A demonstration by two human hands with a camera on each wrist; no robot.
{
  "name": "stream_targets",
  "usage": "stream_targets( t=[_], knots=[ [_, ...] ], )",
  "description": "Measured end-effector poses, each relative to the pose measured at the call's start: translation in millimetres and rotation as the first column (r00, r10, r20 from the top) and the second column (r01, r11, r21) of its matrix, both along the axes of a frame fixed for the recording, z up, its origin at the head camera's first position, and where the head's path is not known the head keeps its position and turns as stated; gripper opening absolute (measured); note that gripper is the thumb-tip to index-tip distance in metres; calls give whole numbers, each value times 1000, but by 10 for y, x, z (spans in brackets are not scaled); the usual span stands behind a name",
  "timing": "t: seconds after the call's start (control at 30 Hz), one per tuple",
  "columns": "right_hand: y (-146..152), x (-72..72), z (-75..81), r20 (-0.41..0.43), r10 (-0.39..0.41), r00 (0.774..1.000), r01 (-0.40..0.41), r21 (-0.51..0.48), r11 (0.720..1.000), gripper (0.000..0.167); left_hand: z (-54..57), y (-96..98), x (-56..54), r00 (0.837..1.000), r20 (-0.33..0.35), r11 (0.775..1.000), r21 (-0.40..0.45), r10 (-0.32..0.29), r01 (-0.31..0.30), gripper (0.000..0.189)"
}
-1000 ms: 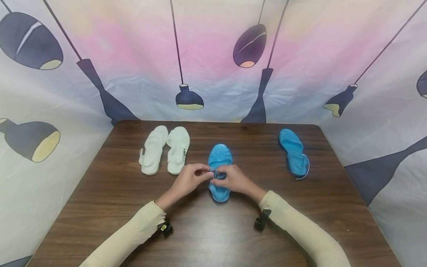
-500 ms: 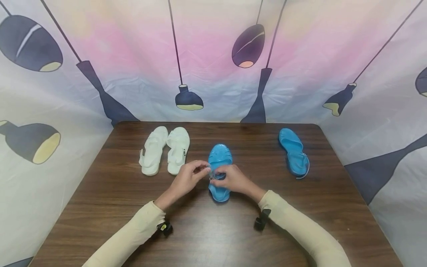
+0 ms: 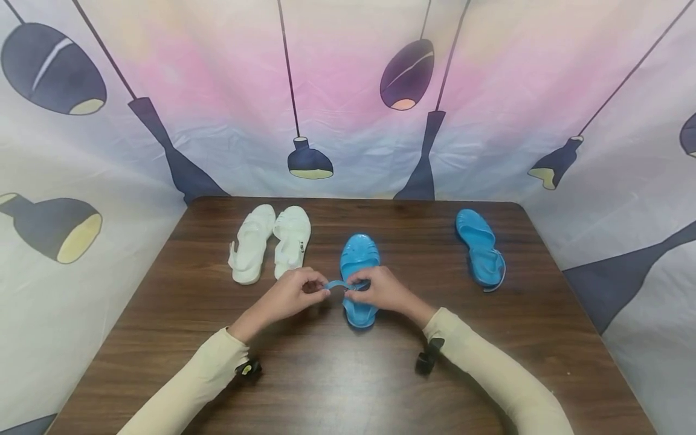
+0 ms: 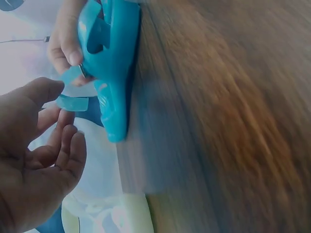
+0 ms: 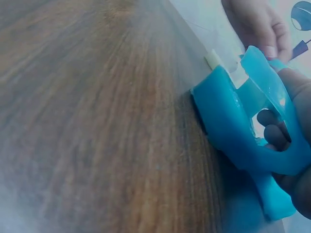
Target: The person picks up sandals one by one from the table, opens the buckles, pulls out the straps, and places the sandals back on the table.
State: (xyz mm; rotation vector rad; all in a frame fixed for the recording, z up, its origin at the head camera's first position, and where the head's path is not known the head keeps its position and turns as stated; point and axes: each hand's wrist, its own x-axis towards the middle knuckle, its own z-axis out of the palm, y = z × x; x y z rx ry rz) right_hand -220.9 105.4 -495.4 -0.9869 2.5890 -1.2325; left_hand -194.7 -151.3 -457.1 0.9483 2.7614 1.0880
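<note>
A blue sandal (image 3: 359, 251) lies on the table, its toe pointing away from me. My left hand (image 3: 290, 294) pinches the free end of its thin ankle strap (image 3: 338, 283) between thumb and fingers, left of the sandal. The strap arches between my two hands. My right hand (image 3: 387, 292) pinches the strap by the small metal buckle (image 4: 82, 71), just over the sandal's middle. In the right wrist view, the sandal's heel (image 5: 228, 116) faces the camera, and some right fingertips show through an opening in its side.
A pair of white sandals (image 3: 251, 244) stands at the back left of the brown wooden table (image 3: 348, 374). Another blue sandal (image 3: 481, 251), its strap sticking out, lies at the back right. Behind the table hangs a lamp-patterned cloth (image 3: 228, 72).
My left hand has moved left and slightly down, drawing the strap end out from the buckle side, so more strap shows. My right hand stays at the buckle.
</note>
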Motion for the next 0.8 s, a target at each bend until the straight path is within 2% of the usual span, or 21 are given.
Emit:
stream_targets(
  t=[0.27, 0.47, 0.63, 0.8],
  knots=[
    [45, -39, 43, 29, 25, 999, -25, 14, 1000, 13, -67, -69, 13, 994, 105, 998, -41, -37, 42, 4],
    [116, -47, 93, 53, 2, 999, -4, 45, 999, 23, -102, -69, 3, 992, 109, 997, -50, -58, 64, 6],
    [194, -51, 114, 40, -21, 999, 19, 61, 998, 26, -89, -16, -5, 993, 112, 997, -64, -28, 35, 24],
    [235, -44, 105, 44, -23, 999, 20, 68, 997, 28, -78, 124, -42, 986, 166, 1000, -19, 14, -11, 37]
  ],
)
